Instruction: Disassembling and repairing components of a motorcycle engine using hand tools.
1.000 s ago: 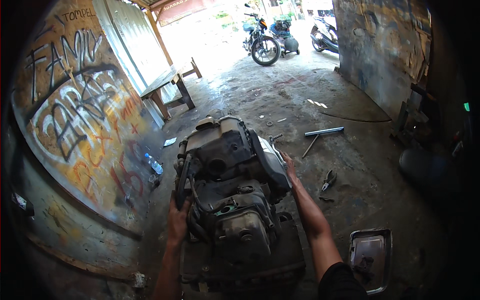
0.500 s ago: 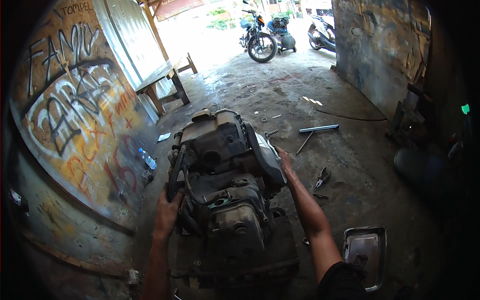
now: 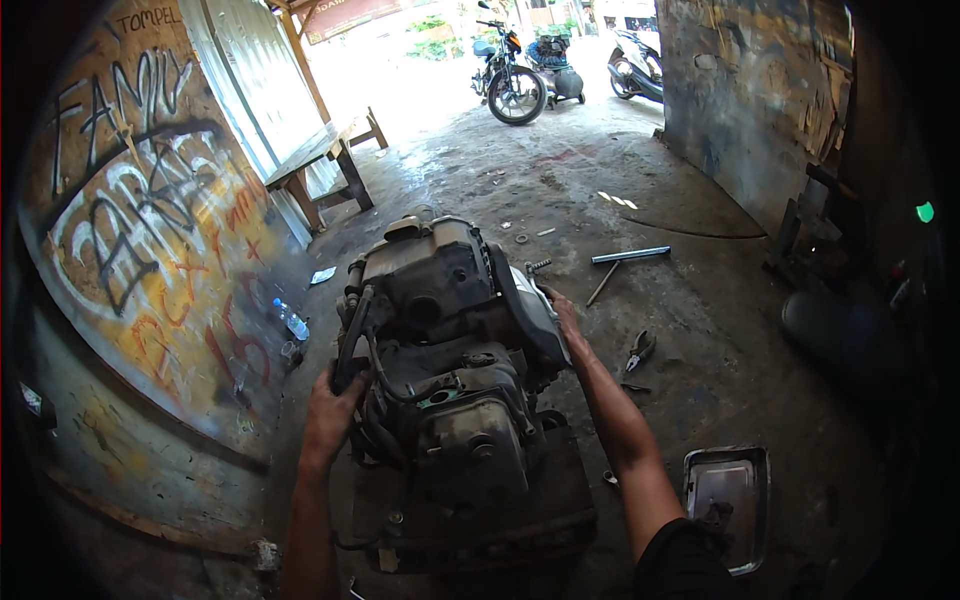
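A dark, grimy motor scooter-type engine [image 3: 455,270] sits in front of me, with black hoses along its left side and a pale cover [image 3: 535,310] on its right. My left hand [image 3: 332,405] is closed around the engine's left side by the black hose [image 3: 352,335]; some of its fingertips are hidden. On the opposite side, my right hand [image 3: 563,315] grips the edge of the pale cover, its fingers mostly out of sight behind it. A dark low stand [image 3: 560,490] lies beneath the near end of the engine.
Right of the engine, a T-handle wrench [image 3: 630,256], pliers [image 3: 641,350] and a metal tray [image 3: 760,500] lie on the floor. A plastic bottle [image 3: 291,320] stands by the painted left wall [image 3: 150,250]. Farther off are a wooden bench [image 3: 310,155] and a motorcycle [image 3: 515,90].
The view has shifted slightly, so the floor and background sit a little farther left. Both hands keep the same hold on the engine.
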### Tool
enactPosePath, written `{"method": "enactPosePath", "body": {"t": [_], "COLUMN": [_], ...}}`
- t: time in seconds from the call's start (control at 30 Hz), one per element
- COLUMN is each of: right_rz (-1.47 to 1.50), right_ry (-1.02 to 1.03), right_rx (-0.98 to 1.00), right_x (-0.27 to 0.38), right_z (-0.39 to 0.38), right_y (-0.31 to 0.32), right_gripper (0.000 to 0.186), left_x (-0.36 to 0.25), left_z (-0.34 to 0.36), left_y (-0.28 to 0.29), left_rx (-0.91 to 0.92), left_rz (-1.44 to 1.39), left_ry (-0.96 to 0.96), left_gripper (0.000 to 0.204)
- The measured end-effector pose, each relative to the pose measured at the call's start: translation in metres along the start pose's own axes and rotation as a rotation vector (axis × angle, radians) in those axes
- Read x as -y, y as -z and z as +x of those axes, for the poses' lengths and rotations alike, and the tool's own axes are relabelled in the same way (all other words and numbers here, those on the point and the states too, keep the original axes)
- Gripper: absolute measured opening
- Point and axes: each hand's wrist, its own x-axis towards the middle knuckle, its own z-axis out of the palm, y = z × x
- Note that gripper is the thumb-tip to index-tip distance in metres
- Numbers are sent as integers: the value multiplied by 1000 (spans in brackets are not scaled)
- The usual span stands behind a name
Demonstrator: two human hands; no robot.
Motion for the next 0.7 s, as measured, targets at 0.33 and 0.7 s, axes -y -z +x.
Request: {"method": "enactPosePath", "body": {"t": [0.33, 0.7], "right_rz": [-23, -577], "right_ry": [-69, 64], "right_rx": [50, 83], "right_x": [2, 49], "right_z": [-8, -54], "right_y": [15, 52], "right_gripper": [44, 43], "left_x": [-22, -22], "left_z": [1, -14], "left_y": [4, 12], "left_rx": [47, -68], "left_rz": [132, 211], "left_ry": [34, -99], "left_gripper": [50, 52]}}
